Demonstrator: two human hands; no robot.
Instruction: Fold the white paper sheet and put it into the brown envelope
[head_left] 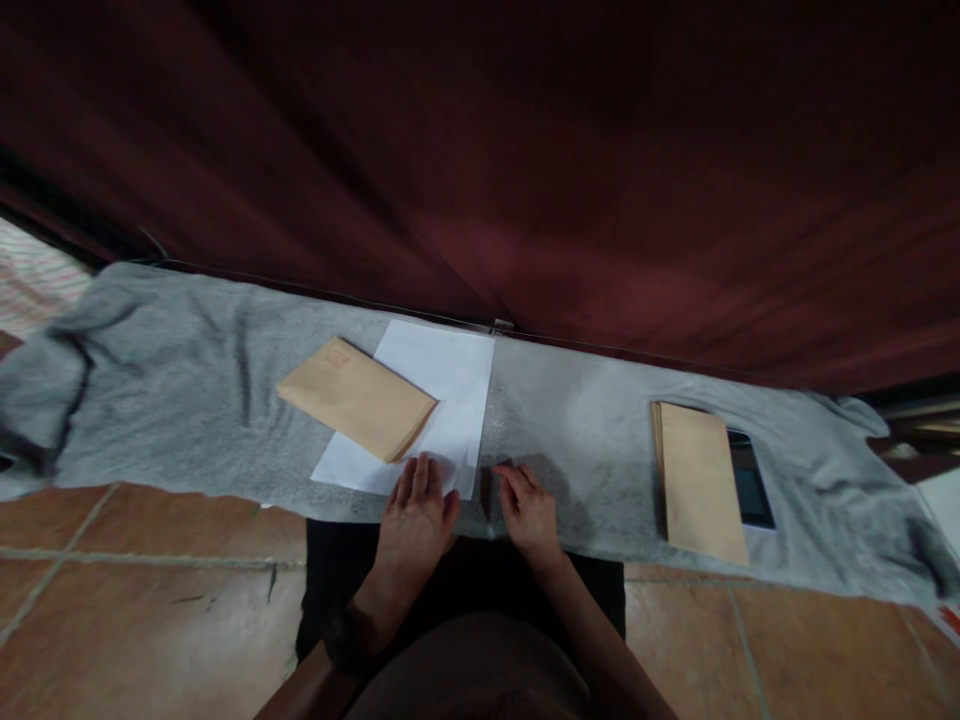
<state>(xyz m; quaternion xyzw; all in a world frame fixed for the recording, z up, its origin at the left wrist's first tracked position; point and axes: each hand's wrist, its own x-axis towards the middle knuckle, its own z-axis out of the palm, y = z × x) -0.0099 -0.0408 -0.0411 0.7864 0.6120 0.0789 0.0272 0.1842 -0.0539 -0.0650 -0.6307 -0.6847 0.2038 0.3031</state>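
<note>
My left hand (417, 516) lies flat with fingers stretched out on the near edge of a stack of white paper sheets (442, 385). A tan envelope (358, 397) rests at an angle on top of those sheets, just beyond the left hand. My right hand (529, 505) lies palm down on the grey cloth (585, 430) right beside the paper's near right corner, fingers together and slightly curled, with nothing visible in them.
A stack of tan envelopes (701, 480) lies to the right on the cloth, partly covering a dark phone (750, 480). Dark red curtain (525, 150) hangs behind the cloth. Terracotta floor tiles (135, 600) lie in front. The cloth bunches at its left end (45, 390).
</note>
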